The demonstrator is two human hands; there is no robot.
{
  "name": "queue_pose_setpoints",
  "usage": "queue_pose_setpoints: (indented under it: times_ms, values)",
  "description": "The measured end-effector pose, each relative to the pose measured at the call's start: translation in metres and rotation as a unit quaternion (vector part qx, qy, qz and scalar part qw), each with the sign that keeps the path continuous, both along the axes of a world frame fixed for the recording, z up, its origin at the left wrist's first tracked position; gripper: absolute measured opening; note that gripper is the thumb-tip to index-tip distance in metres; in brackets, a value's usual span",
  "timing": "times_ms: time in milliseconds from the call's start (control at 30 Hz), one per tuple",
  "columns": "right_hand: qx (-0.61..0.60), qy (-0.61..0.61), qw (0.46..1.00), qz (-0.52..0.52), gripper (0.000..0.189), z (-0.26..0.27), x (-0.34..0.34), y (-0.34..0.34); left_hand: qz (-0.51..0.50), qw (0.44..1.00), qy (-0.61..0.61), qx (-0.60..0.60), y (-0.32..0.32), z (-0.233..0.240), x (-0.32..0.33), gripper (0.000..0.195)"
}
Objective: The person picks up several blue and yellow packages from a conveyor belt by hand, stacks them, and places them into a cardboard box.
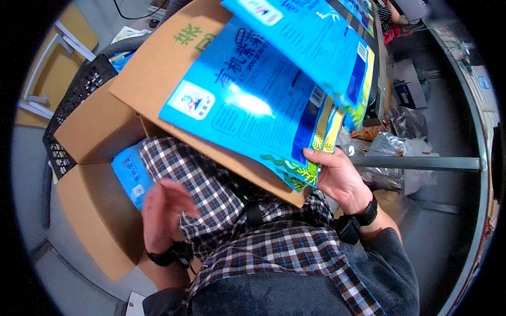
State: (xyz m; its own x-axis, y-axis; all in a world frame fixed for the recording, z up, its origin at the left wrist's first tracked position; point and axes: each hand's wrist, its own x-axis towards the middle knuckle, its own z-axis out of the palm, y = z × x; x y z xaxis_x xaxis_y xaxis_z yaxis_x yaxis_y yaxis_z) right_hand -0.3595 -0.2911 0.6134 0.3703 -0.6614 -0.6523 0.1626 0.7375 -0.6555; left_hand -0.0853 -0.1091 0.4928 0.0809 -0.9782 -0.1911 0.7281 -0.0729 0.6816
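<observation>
My right hand point(340, 177) pinches the lower right corner of a blue printed plastic pouch point(241, 106), thumb on top. Yellow-edged layers show beneath that corner; how many pouches it holds is hidden. Another blue pouch point(300, 43) overlaps it from above, and its support cannot be made out. The held pouch lies over a flap of a cardboard carton point(154, 79) marked with green writing. Blurred by motion, my left hand point(168, 209) holds nothing, thumb apart from the fingers, beside my checked apron. Close to it, a blue pouch point(132, 170) lies inside the carton.
A black perforated plastic crate point(85, 89) stands behind the carton. To the right runs a metal rail point(415, 162), with silvery plastic bags point(383, 144) around it. More blue pouches point(357, 14) lie at the top right, near another person's arm point(391, 14).
</observation>
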Motion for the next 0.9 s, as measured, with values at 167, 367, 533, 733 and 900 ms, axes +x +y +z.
queue_pose_setpoints:
  times_ms: [167, 367, 533, 733, 900]
  values:
    - [0.069, -0.174, 0.982, 0.015, 0.042, -0.002, 0.001, -0.003, -0.051, 0.977, 0.207, -0.003, -0.055, 0.067, -0.047, 0.077]
    - [0.012, -0.227, 0.969, 0.098, 0.041, -0.017, -0.019, -0.005, 0.147, 0.986, 0.072, -0.011, -0.114, 0.086, -0.07, 0.041]
    - [-0.014, -0.102, 0.994, 0.038, 0.048, -0.003, -0.026, -0.025, 0.218, 0.976, -0.009, -0.018, -0.126, 0.08, -0.081, 0.038]
    - [-0.146, 0.03, 0.987, 0.063, 0.019, -0.004, -0.016, -0.037, 0.244, 0.961, -0.125, 0.026, -0.135, 0.075, -0.082, 0.037]
    - [-0.129, 0.054, 0.971, 0.194, 0.019, -0.015, -0.039, -0.02, 0.234, 0.966, -0.1, 0.041, -0.096, 0.076, -0.083, 0.041]
